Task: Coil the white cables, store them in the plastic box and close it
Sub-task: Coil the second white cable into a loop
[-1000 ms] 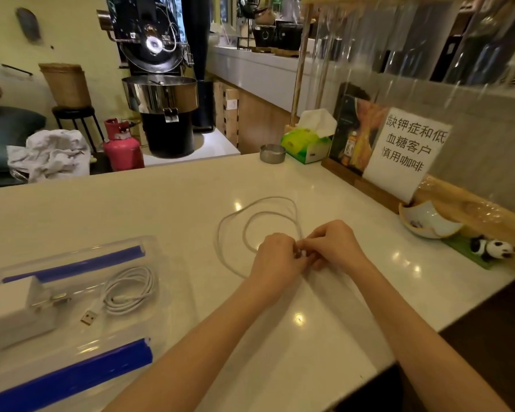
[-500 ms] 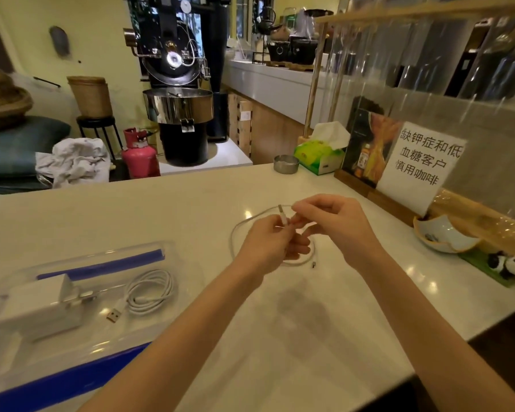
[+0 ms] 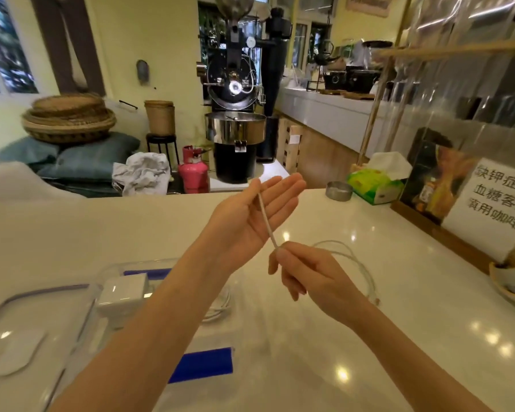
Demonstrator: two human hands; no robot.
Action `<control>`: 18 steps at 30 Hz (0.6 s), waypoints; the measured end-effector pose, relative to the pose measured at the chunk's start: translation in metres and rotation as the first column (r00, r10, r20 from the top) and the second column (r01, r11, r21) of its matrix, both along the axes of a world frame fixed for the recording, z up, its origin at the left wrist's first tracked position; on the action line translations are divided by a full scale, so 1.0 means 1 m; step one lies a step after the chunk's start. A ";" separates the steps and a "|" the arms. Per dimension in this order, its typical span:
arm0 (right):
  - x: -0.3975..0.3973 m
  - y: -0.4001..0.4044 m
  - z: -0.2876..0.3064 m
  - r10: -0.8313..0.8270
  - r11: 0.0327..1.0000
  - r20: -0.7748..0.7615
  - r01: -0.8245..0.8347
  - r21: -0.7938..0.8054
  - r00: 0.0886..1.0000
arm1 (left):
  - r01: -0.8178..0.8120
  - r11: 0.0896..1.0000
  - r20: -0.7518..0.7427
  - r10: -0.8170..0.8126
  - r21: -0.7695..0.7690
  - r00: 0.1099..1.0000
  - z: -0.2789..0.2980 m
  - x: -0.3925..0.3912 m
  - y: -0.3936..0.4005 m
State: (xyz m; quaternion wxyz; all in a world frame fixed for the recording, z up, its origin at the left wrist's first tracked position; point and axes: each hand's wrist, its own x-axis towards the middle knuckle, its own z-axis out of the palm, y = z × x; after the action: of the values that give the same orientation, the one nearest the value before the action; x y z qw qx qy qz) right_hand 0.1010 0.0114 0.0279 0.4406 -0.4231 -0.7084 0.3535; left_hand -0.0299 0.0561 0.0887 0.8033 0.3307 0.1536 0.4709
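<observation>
Two bare forearms reach over a broad white glossy stone counter (image 3: 369,337) in a café. Beyond its far edge stands a tall black coffee roaster with a steel drum (image 3: 235,114), with a small pink gas cylinder (image 3: 193,173) on the floor beside it. On the counter at lower left sits a clear rectangular plastic box with blue clips (image 3: 202,364), open; its clear lid (image 3: 21,331) lies just to its left. Inside the box are a white square power adapter (image 3: 122,295) and a coiled white cable (image 3: 219,307), partly hidden by the left forearm. At the right are a green tissue box (image 3: 372,185), a small round metal dish (image 3: 338,190) and a white paper sign with Chinese writing (image 3: 497,203). The left hand (image 3: 250,215) is raised palm up, fingers straight and spread. The right hand (image 3: 306,275), nearer and lower, pinches a thin loose white cable (image 3: 266,221) between thumb and fingers, drawing a taut length up across the left palm to the base of the left fingers. The rest of this cable trails in a loose loop on the counter behind the right hand, outside the box.
</observation>
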 end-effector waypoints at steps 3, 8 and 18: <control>-0.007 0.005 0.011 0.034 0.999 -0.038 -0.035 -0.025 0.999 | 0.075 0.996 -0.029 -0.077 -0.036 0.997 -0.004 -0.009 -0.002; -0.010 0.014 0.019 0.068 0.984 -0.123 -0.087 -0.155 0.990 | 0.039 0.999 -0.042 -0.040 -0.018 0.998 -0.005 -0.028 0.002; -0.019 0.021 0.008 0.216 0.954 0.153 -0.175 -0.243 0.964 | 0.028 1.000 -0.005 -0.028 -0.013 1.000 -0.001 -0.049 0.004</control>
State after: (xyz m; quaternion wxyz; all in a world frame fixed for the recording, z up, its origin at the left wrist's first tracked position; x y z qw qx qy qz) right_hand 0.0823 0.0329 0.0359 0.2869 -0.4281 -0.7382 0.4353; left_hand -0.0792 0.0602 0.0882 0.8116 0.3286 0.1541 0.4578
